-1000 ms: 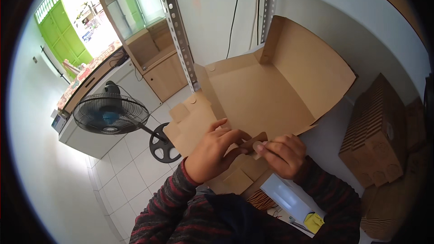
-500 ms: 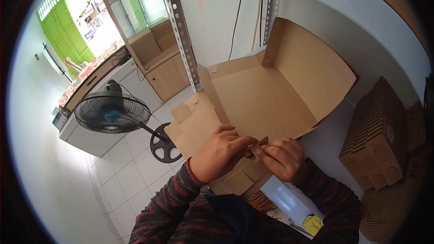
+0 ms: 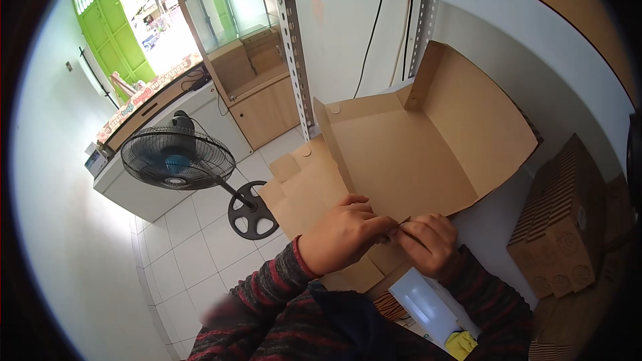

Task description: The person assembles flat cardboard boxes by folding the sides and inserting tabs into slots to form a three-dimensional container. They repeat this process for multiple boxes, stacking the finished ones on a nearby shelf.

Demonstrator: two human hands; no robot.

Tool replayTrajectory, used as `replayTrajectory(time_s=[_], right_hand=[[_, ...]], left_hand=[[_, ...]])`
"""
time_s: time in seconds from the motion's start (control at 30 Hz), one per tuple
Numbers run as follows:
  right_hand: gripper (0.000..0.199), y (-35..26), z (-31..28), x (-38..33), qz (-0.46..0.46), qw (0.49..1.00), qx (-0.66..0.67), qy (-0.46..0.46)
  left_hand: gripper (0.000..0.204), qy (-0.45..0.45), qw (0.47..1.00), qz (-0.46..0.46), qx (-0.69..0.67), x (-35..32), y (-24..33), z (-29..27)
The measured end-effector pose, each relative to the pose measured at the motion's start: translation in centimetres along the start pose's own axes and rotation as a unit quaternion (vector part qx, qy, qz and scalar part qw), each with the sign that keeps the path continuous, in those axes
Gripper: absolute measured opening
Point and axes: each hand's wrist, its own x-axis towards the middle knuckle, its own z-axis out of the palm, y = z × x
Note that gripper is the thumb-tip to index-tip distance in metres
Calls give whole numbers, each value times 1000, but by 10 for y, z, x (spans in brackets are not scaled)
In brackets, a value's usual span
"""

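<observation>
A brown cardboard box (image 3: 401, 147), partly folded up, lies before me with its far right wall raised. At its near edge my left hand (image 3: 342, 235) is closed, thumb and fingers pinching a small cardboard flap. My right hand (image 3: 429, 244) is closed on the same flap from the other side, and the fingertips of both hands nearly meet. Most of the flap is hidden by the fingers. A flat cardboard panel (image 3: 304, 177) with cut tabs spreads out left of the box, past my left hand.
Flattened striped boxes (image 3: 552, 227) stand stacked at the right. A black standing fan (image 3: 177, 160) is on the tiled floor at left, near a white counter (image 3: 137, 190). A perforated metal post (image 3: 292, 60) rises behind the box. A white container (image 3: 421, 304) and yellow cloth (image 3: 461, 345) lie low.
The view has swung a little, so the surroundings sit further right. Both hands keep their pinch at the box's near edge, and less of the flap shows between the fingers.
</observation>
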Motion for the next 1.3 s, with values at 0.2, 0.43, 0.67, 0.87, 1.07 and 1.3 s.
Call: replayTrajectory(time_s=[0.2, 0.43, 0.67, 0.87, 1.07, 1.3], right_hand=[[26, -6, 4, 2, 124, 989, 74, 14], [26, -2, -10, 16, 266, 934, 222, -82], [17, 5, -14, 15, 235, 947, 192, -109], [13, 3, -10, 14, 219, 953, 169, -123], [7, 0, -8, 13, 176, 958, 147, -169], [7, 0, -2, 9, 189, 960, 143, -150]], left_hand=[[28, 4, 1000, 8, -14, 0, 3, -5], [25, 61, 998, 14, 8, -4, 0, 9], [12, 59, 997, 7, 48, -4, 6, 11], [7, 99, 993, 9, 69, -3, 6, 20], [7, 91, 991, -35, 90, -6, 3, 28], [7, 121, 988, -70, 65, -7, 3, 38]])
